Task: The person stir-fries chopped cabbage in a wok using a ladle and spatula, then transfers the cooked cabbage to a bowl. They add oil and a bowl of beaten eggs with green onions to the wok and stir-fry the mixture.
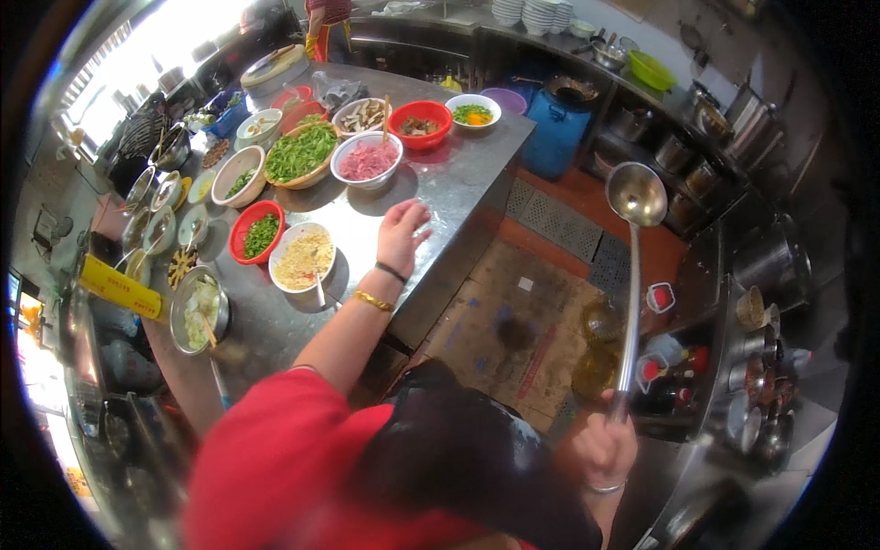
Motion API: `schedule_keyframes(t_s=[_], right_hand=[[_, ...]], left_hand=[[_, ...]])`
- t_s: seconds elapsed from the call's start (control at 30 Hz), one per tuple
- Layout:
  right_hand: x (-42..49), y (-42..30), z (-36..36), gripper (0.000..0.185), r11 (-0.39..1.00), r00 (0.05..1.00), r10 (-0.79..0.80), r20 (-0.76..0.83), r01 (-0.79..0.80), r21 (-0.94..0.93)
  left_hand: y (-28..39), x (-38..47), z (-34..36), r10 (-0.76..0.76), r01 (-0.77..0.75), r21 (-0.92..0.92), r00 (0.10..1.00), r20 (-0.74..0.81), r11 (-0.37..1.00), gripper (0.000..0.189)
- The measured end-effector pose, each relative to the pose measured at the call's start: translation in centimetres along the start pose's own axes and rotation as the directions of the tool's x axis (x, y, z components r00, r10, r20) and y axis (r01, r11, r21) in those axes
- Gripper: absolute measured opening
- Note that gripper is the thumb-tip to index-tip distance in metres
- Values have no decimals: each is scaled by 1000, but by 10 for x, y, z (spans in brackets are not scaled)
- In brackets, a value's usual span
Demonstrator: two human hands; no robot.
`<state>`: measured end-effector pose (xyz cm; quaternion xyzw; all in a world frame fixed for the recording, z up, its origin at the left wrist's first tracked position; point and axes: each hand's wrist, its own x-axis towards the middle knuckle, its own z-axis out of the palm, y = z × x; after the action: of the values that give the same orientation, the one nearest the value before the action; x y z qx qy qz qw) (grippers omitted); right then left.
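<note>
In my right hand (605, 443) is the handle of a long metal ladle (636, 196), its bowl raised over the floor. My left hand (404, 237) holds nothing; its fingers are bent and apart above the edge of the steel worktable (457, 172). Beyond that hand stands a white bowl of raw sliced meat (368, 161) with a wooden stick in it. To its left is a white bowl of chopped garlic (302, 256) with a spoon, beside a red basket of chopped green herbs (261, 234).
A basket of leafy greens (300, 155), a red bowl (421, 141) and a white bowl with an egg yolk and greens (474, 113) stand farther back. A blue barrel (553, 130) is past the table corner. Oil jugs (595, 364) stand low on the right. Another person (328, 31) is at the back.
</note>
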<state>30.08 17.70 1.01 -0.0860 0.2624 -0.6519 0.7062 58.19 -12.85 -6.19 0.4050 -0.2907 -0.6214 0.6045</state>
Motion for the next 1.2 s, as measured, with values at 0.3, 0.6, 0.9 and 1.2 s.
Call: schedule_keyframes(t_s=[0.3,0.6,0.9,1.2], right_hand=[[37,-46,-32,44,992,995,-27,-100,40,122],[146,-75,-3,46,999,962,9,-275,5,50],[206,-86,25,44,997,916,-65,-396,39,-72],[205,-75,54,48,947,876,-117,-467,-44,-319]], left_hand=[[-72,150,80,-379,373,-166,925,-7,913,26],[-133,360,98,-511,436,-354,846,-152,827,50],[-162,433,92,-362,304,-339,924,-121,890,35],[-147,344,138,-371,373,15,917,146,928,48]])
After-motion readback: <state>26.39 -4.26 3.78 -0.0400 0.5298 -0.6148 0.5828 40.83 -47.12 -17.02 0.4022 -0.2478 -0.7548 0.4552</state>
